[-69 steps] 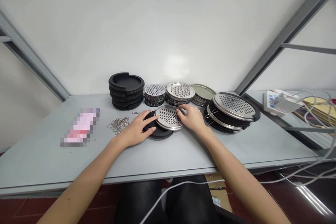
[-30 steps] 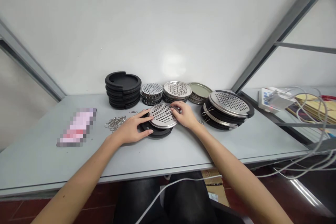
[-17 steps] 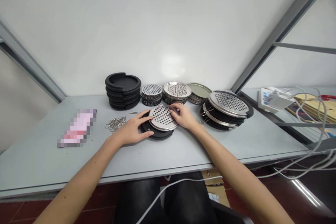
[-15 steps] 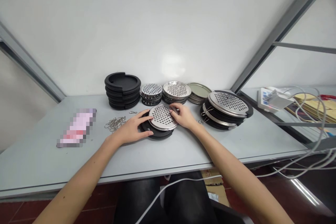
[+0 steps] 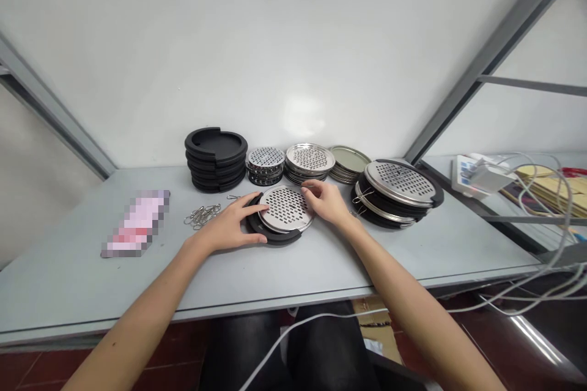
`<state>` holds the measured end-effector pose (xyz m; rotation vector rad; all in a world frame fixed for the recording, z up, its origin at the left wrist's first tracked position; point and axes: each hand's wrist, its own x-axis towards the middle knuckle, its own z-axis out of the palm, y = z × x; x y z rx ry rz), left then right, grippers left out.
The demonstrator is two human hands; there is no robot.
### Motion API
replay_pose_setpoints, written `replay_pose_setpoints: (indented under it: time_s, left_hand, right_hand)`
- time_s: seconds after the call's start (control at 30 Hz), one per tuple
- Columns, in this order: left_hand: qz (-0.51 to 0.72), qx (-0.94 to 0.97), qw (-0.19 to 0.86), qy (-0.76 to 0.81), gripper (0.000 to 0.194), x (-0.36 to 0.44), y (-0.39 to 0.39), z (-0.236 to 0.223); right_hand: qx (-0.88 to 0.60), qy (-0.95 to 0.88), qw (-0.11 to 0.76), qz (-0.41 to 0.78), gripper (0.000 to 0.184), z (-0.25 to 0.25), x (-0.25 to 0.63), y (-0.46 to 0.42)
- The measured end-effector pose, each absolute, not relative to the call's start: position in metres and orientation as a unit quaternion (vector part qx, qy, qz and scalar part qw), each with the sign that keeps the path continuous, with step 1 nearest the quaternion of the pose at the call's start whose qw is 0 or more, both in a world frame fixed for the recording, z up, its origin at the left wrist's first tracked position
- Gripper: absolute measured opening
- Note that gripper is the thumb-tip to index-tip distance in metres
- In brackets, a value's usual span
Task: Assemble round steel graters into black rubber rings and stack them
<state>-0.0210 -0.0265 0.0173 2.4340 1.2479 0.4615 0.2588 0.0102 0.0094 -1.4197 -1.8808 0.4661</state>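
A perforated metal grater disc lies over a round black base at the middle of the table. It sits lower than before, with its left part inside the base's raised rim and its right edge reaching out past the base. My left hand grips the base's left side, thumb and fingers spread along the rim, index fingertip touching the disc. With bent fingers, my right hand holds the disc's right edge. The undersides of my right fingers are hidden.
Behind stand stacks of black bases, small graters, larger grater discs and greenish lids. Assembled grater sets with wire clips are at right. Loose wire clips and a blurred phone lie left; a power strip far right.
The disc has gone from tilted and raised on the base to lying flatter and lower in it. My right hand has shifted slightly right; my left hand has kept its place.
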Motion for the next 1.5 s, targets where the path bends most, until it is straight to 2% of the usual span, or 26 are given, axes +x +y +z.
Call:
replay_pose_setpoints:
  time_s: [0.17,0.23,0.43,0.63,0.83,0.97,1.07,1.27,1.4,1.5]
  left_hand:
    - [0.154,0.855,0.185,0.46,0.093,-0.024,-0.026,0.018]
    - [0.151,0.858,0.182,0.456,0.095,-0.025,-0.025,0.018]
    - [0.148,0.862,0.178,0.451,0.09,-0.025,-0.024,0.016]
    - [0.167,0.86,0.173,0.45,0.066,-0.029,-0.023,0.019]
    - [0.148,0.87,0.171,0.438,0.078,-0.029,-0.026,0.023]
    - [0.135,0.868,0.18,0.442,0.078,-0.03,-0.025,0.021]
    - [0.126,0.865,0.186,0.448,0.083,-0.031,-0.023,0.02]
    - [0.122,0.857,0.204,0.457,0.087,-0.031,-0.023,0.021]
    - [0.123,0.853,0.214,0.46,0.086,-0.03,-0.024,0.023]
    - [0.119,0.85,0.219,0.465,0.087,-0.029,-0.024,0.022]
  right_hand:
    - [-0.549,-0.73,0.362,0.186,0.028,0.012,0.26,0.01]
    - [-0.548,-0.733,0.358,0.186,0.026,0.01,0.262,0.011]
    - [-0.498,-0.787,0.318,0.178,0.029,0.002,0.264,0.016]
    - [-0.482,-0.811,0.289,0.16,0.031,0.003,0.265,0.015]
    - [-0.517,-0.784,0.301,0.167,0.033,0.005,0.268,0.014]
    - [-0.482,-0.808,0.298,0.161,0.037,0.003,0.27,0.017]
    - [-0.428,-0.838,0.295,0.164,0.05,0.003,0.273,0.018]
    - [-0.369,-0.87,0.215,0.247,0.1,0.005,0.273,0.014]
    - [-0.361,-0.87,0.181,0.284,0.116,0.001,0.272,0.013]
    - [-0.362,-0.867,0.18,0.291,0.12,-0.002,0.272,0.013]
